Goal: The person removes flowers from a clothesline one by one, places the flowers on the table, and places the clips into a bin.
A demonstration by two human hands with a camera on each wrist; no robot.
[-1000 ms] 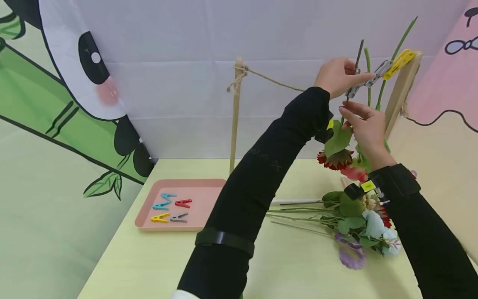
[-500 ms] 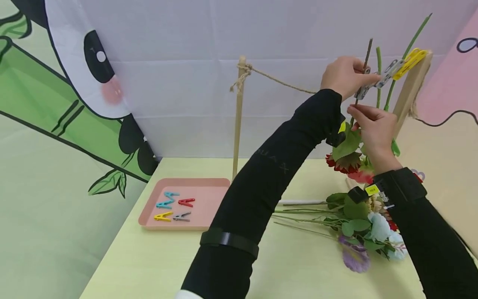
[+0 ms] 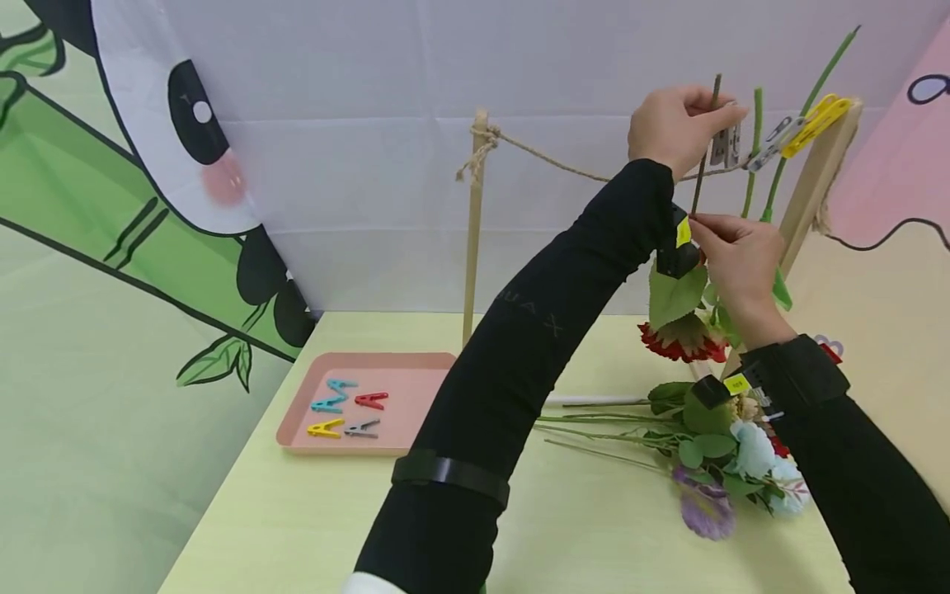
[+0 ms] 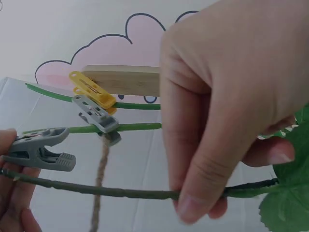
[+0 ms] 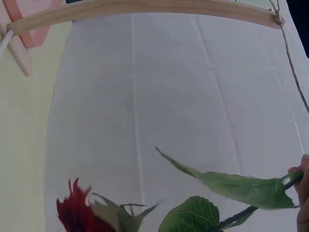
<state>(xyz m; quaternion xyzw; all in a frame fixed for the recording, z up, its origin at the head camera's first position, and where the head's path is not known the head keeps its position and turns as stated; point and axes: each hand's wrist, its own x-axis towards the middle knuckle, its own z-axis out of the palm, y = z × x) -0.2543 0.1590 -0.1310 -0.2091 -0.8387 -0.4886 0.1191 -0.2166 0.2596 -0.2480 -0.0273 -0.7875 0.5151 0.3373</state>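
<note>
My left hand [image 3: 671,130] pinches a grey clothespin [image 3: 726,147] just above the rope [image 3: 552,162], close by the upper stem of a red flower [image 3: 679,338]. In the left wrist view this clothespin [image 4: 41,149] sits apart from the rope, over the dark green stem [image 4: 120,192]. Below, my right hand [image 3: 745,260] pinches the same stem above its leaf [image 3: 677,297]; the flower hangs head down. To the right, another grey clothespin [image 4: 96,113] and a yellow clothespin [image 4: 94,92] clip two green stems at the rope.
A pink tray [image 3: 416,388] with several clothespins stands at left. Loose flowers [image 3: 705,445] lie on the table [image 3: 594,528] below my hands. The rope runs between a left post [image 3: 473,223] and a right post [image 3: 812,181].
The left hand has risen slightly and lifted the grey clothespin off the rope. The red flower and its stem have shifted left; the right hand has lowered a little.
</note>
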